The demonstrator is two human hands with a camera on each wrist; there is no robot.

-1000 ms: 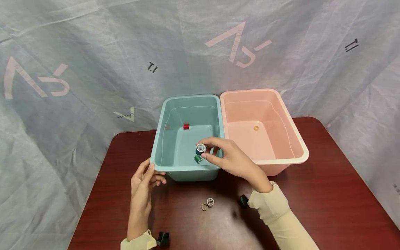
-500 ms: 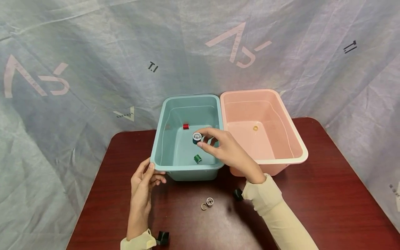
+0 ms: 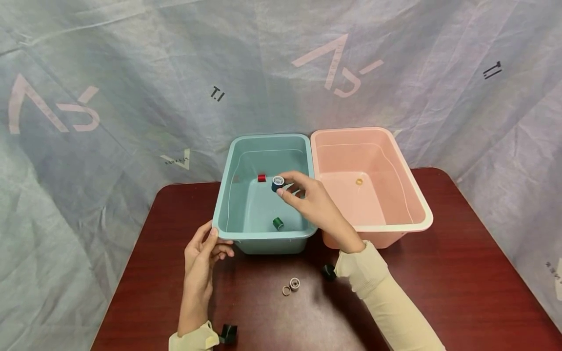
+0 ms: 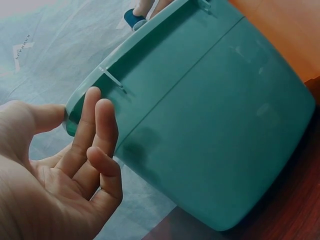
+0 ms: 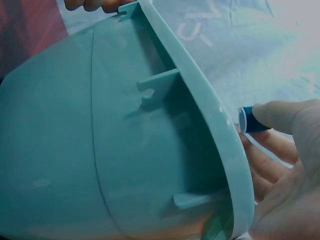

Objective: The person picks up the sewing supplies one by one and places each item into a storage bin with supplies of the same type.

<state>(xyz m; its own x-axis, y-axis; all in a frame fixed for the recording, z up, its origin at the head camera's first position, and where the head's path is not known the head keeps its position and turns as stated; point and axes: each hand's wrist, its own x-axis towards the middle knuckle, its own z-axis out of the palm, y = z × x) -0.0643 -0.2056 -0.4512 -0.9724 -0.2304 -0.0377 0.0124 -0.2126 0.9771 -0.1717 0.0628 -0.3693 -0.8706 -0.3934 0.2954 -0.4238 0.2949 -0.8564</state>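
One blue spool [image 3: 277, 185] (white-ended), pinched between right fingers [image 3: 293, 176], over teal tub [image 3: 263, 236]

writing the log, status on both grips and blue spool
Right grip pinches blue spool over teal bin. Left grip holds teal bin's near left corner. No obstruction seen; red spool and green spool lie inside.

Wrinkled grey cloth backdrop [image 3: 263, 83], glossy reddish-brown tabletop [image 3: 456, 278]

The right hand [image 3: 311, 197] pinches a blue spool [image 3: 277, 185] over the teal tub [image 3: 263, 235]; the left hand [image 3: 202, 251] grips that tub's near-left corner, a pink tub [image 3: 391, 227] alongside
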